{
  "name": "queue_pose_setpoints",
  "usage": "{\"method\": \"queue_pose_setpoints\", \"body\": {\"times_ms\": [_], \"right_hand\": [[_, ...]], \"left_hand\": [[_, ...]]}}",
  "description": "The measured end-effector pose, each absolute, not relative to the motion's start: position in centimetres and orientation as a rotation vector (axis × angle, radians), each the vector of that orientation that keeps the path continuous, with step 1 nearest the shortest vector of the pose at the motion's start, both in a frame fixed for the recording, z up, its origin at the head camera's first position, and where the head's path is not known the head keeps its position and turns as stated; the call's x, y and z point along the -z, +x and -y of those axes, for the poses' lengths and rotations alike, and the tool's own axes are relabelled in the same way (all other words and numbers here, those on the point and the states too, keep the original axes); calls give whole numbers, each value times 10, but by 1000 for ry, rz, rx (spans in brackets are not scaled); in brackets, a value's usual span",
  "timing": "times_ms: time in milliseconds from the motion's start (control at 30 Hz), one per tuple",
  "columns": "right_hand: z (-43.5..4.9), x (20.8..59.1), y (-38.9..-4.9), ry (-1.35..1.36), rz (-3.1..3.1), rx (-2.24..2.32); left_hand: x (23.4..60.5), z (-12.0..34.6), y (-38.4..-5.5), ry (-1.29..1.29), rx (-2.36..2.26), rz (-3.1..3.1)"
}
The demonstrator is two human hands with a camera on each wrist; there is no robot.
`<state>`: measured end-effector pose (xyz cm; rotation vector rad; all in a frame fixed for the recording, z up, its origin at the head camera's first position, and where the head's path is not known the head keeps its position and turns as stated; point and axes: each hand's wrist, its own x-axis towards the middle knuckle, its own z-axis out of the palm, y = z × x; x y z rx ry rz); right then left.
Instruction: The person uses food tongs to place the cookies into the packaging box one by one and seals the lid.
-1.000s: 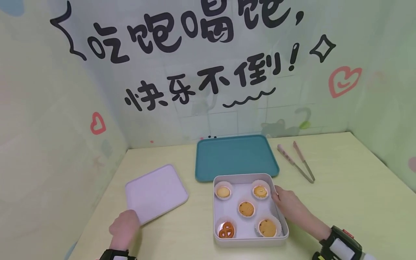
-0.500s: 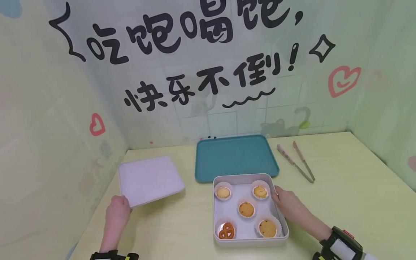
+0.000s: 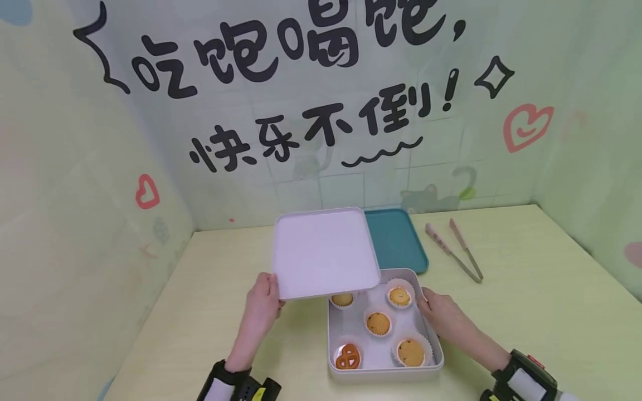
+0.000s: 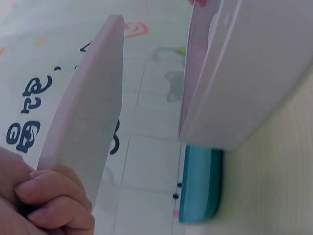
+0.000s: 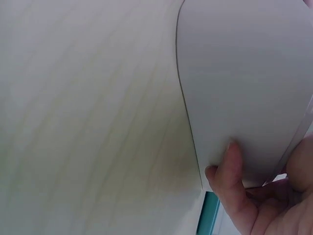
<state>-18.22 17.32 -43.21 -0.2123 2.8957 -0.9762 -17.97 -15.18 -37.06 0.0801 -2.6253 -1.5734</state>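
My left hand (image 3: 261, 306) pinches a pale lilac lid (image 3: 326, 253) by its near left corner. The lid hangs tilted over the back left of a matching rectangular box (image 3: 386, 377), apart from it in the left wrist view. With fingers on its outer wall, my right hand (image 3: 448, 314) grips the box's right side; this wall (image 5: 244, 93) fills much of the right wrist view. Inside, in paper cups, sit a pretzel (image 3: 348, 357), a speckled cookie (image 3: 411, 352), another cookie (image 3: 378, 323) and a round biscuit (image 3: 399, 296). The lid partly covers a further biscuit (image 3: 343, 300).
Behind the box lies a teal tray (image 3: 398, 239), its left part hidden by the lid. Pink-handled tongs (image 3: 463, 256) rest spread on the pale wooden table (image 3: 526, 278) to the right. Printed fabric walls (image 3: 301, 189) close off the back and both sides.
The lid, first low at the left of the table, has risen and moved right in my left hand to hang over the box's back left. My right hand has stayed on the box.
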Motion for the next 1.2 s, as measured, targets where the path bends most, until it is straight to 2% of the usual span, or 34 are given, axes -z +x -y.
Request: {"method": "queue_pose_setpoints", "body": {"times_ms": [200, 333, 467, 600, 767, 900, 1100, 1200], "right_hand": [[-180, 422, -186, -197, -2872, 1113], [-186, 408, -198, -173, -2862, 1398], [-188, 397, -213, -140, -2506, 1771], [-192, 393, -221, -130, -2245, 1921], [-201, 388, -220, -281, -2211, 2089], [-204, 383, -215, -404, -2249, 2198], [-206, 383, -210, -571, -2371, 2304], [-209, 386, -207, -753, -2445, 2309]], "left_hand": [[380, 108, -183, -86, 1604, 2617], [384, 95, -182, -124, 1597, 2626], [387, 90, -179, -149, 1611, 2635], [387, 90, -178, -239, 1584, 2641], [383, 95, -187, -437, 1305, 2609], [377, 97, -194, -491, 1197, 2547], [369, 97, -199, -401, 1525, 2536], [367, 97, -198, -346, 1801, 2535]]}}
